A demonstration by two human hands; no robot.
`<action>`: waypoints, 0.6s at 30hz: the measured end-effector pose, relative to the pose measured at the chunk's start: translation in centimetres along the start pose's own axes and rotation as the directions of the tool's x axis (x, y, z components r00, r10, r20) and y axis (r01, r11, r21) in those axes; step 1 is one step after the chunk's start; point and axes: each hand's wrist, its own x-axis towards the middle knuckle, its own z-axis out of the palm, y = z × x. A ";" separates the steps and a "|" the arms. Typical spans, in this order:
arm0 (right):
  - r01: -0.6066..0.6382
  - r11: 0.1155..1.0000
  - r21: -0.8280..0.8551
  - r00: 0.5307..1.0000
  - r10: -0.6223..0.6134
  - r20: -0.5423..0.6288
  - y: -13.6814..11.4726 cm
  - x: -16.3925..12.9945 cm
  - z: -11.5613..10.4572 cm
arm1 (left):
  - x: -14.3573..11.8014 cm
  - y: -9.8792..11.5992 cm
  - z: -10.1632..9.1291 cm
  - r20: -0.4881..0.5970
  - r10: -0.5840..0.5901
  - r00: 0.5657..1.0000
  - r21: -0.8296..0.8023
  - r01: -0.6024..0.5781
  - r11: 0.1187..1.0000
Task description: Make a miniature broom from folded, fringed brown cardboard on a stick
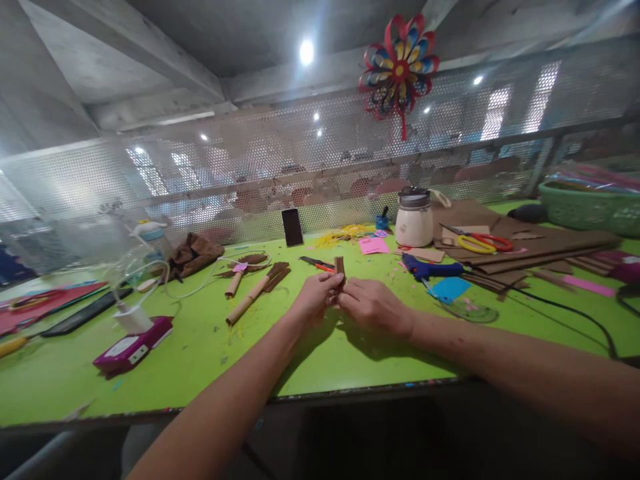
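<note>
A small brown cardboard strip piece (340,267) is pinched upright between the left hand (316,297) and right hand (371,305), fingertips closed on it, held just above the green bench (200,347) around mid-bench, toward the near edge.

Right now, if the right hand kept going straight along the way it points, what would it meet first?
The right hand points left toward the left hand, so it would meet that hand and the small brown paper piece both pinch. They look practically touching already.
</note>
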 end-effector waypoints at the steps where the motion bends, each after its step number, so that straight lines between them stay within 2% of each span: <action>1: -0.030 0.998 0.050 0.999 0.031 -0.009 -0.2 0.0 0.0 | 0.0 0.1 0.0 0.008 -0.003 1.000 0.003 0.003 1.000; 3: -0.148 0.973 0.178 0.988 0.154 -0.022 -0.2 0.2 -0.2 | -0.1 0.2 0.0 0.016 0.013 1.000 0.022 -0.014 1.000; 5: -0.342 0.886 0.312 0.930 0.367 -0.023 0.3 0.3 -0.6 | -0.1 0.4 -0.1 0.017 0.053 0.998 0.062 -0.054 0.997; 6: -0.448 0.814 0.370 0.873 0.488 -0.016 0.8 0.4 -0.8 | -0.2 0.4 -0.1 0.022 0.069 0.997 0.088 -0.071 0.994; 8: -0.628 0.612 0.480 0.710 0.703 0.034 2.0 0.5 -1.1 | -0.2 0.4 -0.2 0.044 0.076 0.996 0.127 -0.082 0.989; 10: -0.720 0.351 0.598 0.563 0.800 0.207 3.0 0.6 -1.1 | -0.2 0.3 -0.2 0.082 0.053 0.995 0.152 -0.065 0.986; 11: -0.734 0.224 0.641 0.520 0.793 0.317 3.4 0.5 -1.0 | -0.2 0.2 -0.2 0.103 0.042 0.994 0.163 -0.058 0.985; 12: -0.733 0.117 0.671 0.502 0.759 0.416 3.6 0.5 -0.9 | -0.2 0.2 -0.2 0.121 0.032 0.992 0.175 -0.053 0.983; 14: -0.708 -0.014 0.707 0.514 0.677 0.528 3.8 0.4 -0.6 | -0.2 0.1 -0.2 0.144 0.015 0.989 0.199 -0.044 0.979; 16: -0.666 -0.065 0.743 0.542 0.642 0.542 3.8 0.2 -0.4 | -0.1 0.0 -0.2 0.145 0.014 0.989 0.201 -0.044 0.979; 18: -0.626 -0.111 0.772 0.546 0.645 0.535 3.6 0.2 -0.3 | -0.1 0.0 -0.2 0.132 0.021 0.991 0.195 -0.046 0.980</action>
